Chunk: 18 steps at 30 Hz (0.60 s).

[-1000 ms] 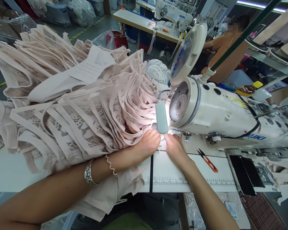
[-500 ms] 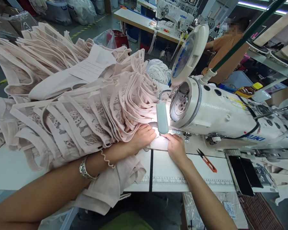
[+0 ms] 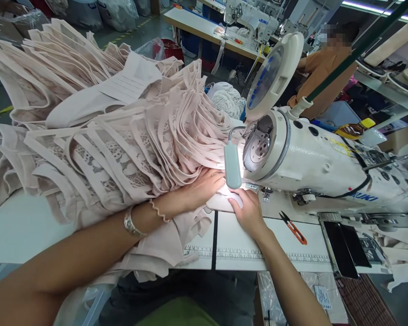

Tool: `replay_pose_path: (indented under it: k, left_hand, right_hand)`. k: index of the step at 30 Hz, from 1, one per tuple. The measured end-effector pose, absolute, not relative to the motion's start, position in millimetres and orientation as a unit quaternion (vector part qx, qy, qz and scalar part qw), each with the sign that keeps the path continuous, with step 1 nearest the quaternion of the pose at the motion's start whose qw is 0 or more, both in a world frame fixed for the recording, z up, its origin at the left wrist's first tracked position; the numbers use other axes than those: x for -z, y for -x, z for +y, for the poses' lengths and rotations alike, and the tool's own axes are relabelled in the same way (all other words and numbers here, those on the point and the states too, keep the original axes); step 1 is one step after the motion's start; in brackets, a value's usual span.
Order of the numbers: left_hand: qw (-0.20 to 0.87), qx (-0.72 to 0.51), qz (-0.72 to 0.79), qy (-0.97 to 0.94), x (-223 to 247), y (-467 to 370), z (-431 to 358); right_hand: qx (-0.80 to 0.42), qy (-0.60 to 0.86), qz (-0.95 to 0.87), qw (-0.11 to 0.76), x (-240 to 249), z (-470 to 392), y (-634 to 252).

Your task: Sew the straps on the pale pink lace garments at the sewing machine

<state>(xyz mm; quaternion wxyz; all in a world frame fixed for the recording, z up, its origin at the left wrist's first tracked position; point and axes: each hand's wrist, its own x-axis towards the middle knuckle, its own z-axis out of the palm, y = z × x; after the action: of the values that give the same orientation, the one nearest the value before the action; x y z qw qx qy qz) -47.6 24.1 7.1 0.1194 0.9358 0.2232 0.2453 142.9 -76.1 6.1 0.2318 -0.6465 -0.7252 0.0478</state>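
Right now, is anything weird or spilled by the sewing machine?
No spill I can see. The odd bit is the round cover on the sewing machine: it seems flipped up, leaving the metal disc inside showing. Some beige fabric droops over the front edge of the table.

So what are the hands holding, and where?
The right hand pinches pale cloth by its edge; I can't tell whether the left hand grips anything.

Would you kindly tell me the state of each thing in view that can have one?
Lamp: lit
Left hand: palm down beside the lamp; grip unclear
Right hand: at the white cloth; grip unclear
Garments: heaped
Machine: front disc exposed
Cover: swung open
Snips: blades parted
Bottle: capped
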Motion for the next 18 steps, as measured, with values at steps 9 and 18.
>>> replay_pose_path:
  k: [9, 18]
  left_hand:
    - [0.029, -0.200, 0.190, -0.961, -17, 59, 0]
    - [0.047, -0.213, 0.194, -0.956, -14, 56, 6]
  right_hand:
    - [-0.026, 0.613, -0.750, 0.247, 3, -75, -144]
    - [0.017, 0.592, -0.777, 0.214, -1, -77, -141]
